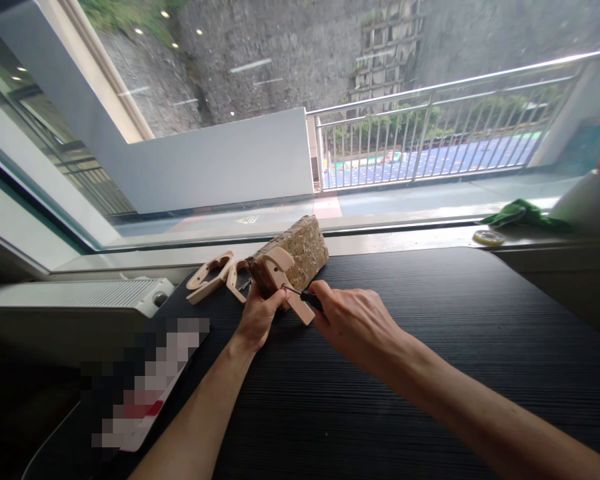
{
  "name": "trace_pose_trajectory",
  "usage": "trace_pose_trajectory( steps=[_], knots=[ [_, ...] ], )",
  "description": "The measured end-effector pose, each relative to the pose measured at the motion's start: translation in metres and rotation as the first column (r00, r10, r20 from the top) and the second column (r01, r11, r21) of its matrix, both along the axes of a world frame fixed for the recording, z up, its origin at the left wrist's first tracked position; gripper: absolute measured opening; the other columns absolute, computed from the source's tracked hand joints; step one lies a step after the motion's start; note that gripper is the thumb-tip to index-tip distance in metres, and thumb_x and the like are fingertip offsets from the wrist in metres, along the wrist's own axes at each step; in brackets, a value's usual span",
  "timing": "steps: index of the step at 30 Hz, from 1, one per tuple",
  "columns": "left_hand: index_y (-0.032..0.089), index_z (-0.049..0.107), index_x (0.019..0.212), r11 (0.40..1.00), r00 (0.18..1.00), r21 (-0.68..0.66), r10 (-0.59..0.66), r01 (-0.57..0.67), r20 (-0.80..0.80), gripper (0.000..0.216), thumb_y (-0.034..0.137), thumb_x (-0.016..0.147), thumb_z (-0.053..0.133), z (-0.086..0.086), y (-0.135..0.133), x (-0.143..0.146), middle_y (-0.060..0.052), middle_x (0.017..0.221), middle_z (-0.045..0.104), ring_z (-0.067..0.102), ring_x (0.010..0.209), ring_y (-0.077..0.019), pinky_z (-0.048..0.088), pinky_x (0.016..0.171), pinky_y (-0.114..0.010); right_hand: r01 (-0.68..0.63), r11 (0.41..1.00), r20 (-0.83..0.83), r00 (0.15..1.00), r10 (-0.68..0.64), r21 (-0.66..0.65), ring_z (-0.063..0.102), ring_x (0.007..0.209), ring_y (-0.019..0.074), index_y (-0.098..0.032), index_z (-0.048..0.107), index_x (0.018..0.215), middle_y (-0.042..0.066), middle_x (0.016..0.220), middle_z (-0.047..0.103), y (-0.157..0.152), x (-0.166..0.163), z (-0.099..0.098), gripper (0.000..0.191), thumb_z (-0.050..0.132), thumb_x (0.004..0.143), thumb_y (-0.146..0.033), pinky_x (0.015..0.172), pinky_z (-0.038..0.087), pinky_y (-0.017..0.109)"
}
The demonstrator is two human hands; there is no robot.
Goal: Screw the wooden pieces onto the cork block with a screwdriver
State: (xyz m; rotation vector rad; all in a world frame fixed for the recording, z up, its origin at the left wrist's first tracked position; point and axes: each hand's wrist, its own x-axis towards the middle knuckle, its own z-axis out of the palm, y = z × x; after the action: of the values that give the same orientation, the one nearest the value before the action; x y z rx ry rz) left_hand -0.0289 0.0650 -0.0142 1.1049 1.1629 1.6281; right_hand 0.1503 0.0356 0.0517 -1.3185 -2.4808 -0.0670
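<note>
A pale wooden piece with a curved top and small holes (299,309) rests against the end of a rough brown block (307,250) on the dark table. My left hand (256,321) is closed around the lower end of the wooden piece and the block's near side. Wrapped in my right hand (357,323) is a black-handled screwdriver (312,299). Its thin shaft points left, with the tip at a hole in the wooden piece beside my left thumb. More pale wooden pieces (211,272), curved and angled, lie just left of the block.
The dark wood-grain table (430,320) meets a window sill (400,241). On the sill at right are a green cloth (520,215) and a roll of tape (489,237). A white radiator (75,293) stands left. A blurred flat item (155,380) lies at the table's left edge.
</note>
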Motion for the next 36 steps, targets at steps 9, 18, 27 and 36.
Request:
trace_pose_trajectory(
  steps=[9,18,27,36],
  knots=[
    [0.018,0.060,0.092,0.998,0.995,-0.032,-0.046,0.049,0.094,0.034,0.016,0.060,0.072,0.0060,-0.0013,0.0006,0.003,0.079,0.064,0.057,0.075,-0.0125,0.044,0.073,-0.024,-0.005,0.999,-0.039,0.999,0.007,0.049,0.057,0.054,0.0137,-0.019,0.050,0.075,-0.001,0.066,0.063,0.0017,0.0054,0.0066,0.020,0.041,0.090,-0.029,0.048,0.013,0.027],
    [0.017,0.060,0.085,0.999,0.993,-0.043,-0.022,0.027,0.116,0.031,0.014,0.056,0.072,0.0074,-0.0023,0.0015,0.004,0.072,0.063,0.057,0.070,-0.0122,0.044,0.069,-0.024,-0.076,0.996,-0.036,0.996,0.077,0.037,0.058,0.053,0.0133,-0.019,0.052,0.079,0.000,0.065,0.064,0.0007,0.0017,0.0052,0.025,0.035,0.093,-0.030,0.047,0.014,0.026],
    [0.017,0.059,0.088,0.999,0.995,-0.041,-0.016,0.020,0.099,0.033,0.014,0.058,0.071,0.0076,-0.0027,0.0026,0.003,0.074,0.062,0.056,0.069,-0.0118,0.043,0.069,-0.024,-0.053,0.998,-0.020,0.998,0.054,0.044,0.056,0.047,0.0128,-0.018,0.050,0.073,0.000,0.057,0.060,-0.0013,0.0002,0.0019,0.026,0.036,0.092,-0.029,0.045,0.012,0.027],
    [0.019,0.059,0.092,0.999,0.997,-0.032,-0.010,0.013,0.081,0.036,0.016,0.058,0.071,0.0045,-0.0012,0.0008,0.004,0.075,0.063,0.057,0.072,-0.0120,0.043,0.071,-0.024,-0.166,0.984,0.021,0.986,0.165,0.069,0.059,0.059,0.0138,-0.018,0.052,0.086,0.000,0.068,0.063,0.0059,0.0037,0.0018,0.015,0.039,0.092,-0.022,0.048,0.018,0.028]
  ],
)
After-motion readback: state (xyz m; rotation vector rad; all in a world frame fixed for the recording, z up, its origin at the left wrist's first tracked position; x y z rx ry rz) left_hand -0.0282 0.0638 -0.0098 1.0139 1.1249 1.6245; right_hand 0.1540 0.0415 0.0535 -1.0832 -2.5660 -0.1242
